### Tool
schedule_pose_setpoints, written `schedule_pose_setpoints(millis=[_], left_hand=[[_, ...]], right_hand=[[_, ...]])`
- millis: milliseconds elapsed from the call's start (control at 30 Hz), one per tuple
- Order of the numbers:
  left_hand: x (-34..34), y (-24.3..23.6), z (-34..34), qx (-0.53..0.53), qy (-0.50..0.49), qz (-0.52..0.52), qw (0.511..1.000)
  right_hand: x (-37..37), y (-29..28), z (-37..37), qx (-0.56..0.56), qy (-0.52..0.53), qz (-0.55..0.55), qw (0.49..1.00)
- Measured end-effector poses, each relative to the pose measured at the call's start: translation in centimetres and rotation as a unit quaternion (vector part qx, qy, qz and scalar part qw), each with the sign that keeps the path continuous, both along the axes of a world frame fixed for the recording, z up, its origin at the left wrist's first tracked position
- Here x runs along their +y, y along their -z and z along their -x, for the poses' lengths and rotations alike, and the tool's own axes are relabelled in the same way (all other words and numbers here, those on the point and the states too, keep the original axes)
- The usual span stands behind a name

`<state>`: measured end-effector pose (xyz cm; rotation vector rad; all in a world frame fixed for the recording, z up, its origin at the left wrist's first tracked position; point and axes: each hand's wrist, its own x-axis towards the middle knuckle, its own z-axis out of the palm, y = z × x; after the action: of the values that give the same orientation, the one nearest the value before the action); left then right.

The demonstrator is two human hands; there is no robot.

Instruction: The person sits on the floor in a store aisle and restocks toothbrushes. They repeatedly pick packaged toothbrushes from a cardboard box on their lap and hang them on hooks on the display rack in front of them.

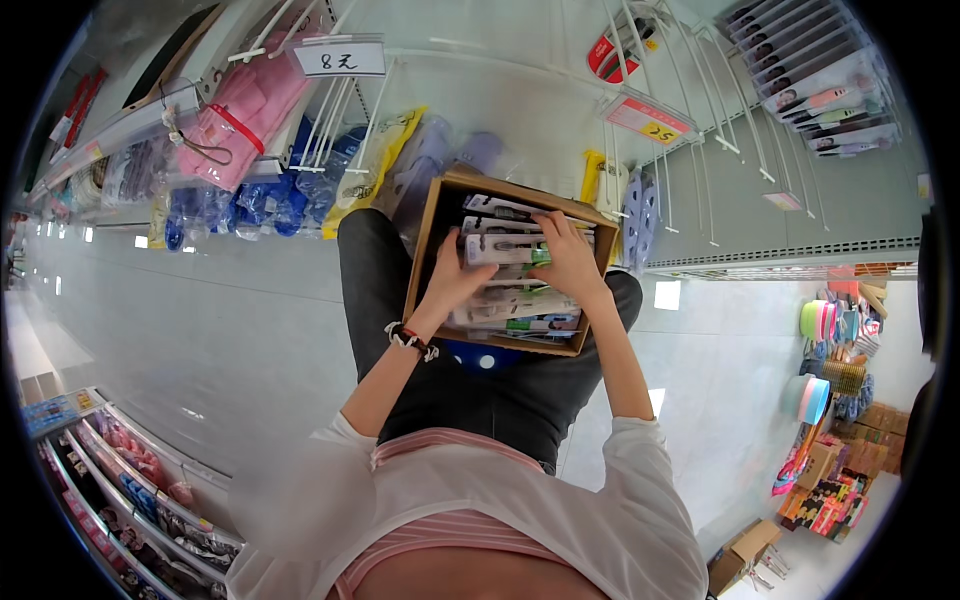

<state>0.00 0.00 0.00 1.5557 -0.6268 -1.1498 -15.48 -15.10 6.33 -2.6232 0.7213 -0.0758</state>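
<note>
An open cardboard box (428, 220) rests on my lap, holding several slim blister packs (510, 312) with long items inside. My left hand (457, 275), a dark-and-white band on its wrist, grips the left end of a pack (497, 247), thumb across its lower edge. My right hand (567, 262) is closed on the right end of the same pack, fingers bent over it. What exactly the packs contain is too small to make out.
Ahead, shelving (470, 60) has wire hooks and price tags. Pink gloves (235, 135) hang upper left, with bagged blue and purple slippers (285, 205) below. More packs (820, 95) hang upper right. A display rack (140, 480) stands lower left; basins (812, 398) and boxes (745, 555) sit right.
</note>
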Motion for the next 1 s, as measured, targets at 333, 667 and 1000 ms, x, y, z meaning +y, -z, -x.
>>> schedule_pose_setpoints(millis=[333, 667, 1000], left_hand=[[-0.3, -4.3, 0.0, 0.054, -0.056, 0.061, 0.995], [0.5, -5.1, -0.1, -0.046, -0.027, 0.113, 0.992], [2.9, -6.3, -2.8, -0.045, -0.133, 0.223, 0.965]], right_hand=[[-0.3, 0.6, -0.9, 0.056, -0.021, 0.073, 0.996], [0.2, 0.3, -1.2, -0.008, -0.018, 0.021, 1.0], [-0.1, -0.8, -2.4, -0.072, -0.014, -0.088, 0.993]])
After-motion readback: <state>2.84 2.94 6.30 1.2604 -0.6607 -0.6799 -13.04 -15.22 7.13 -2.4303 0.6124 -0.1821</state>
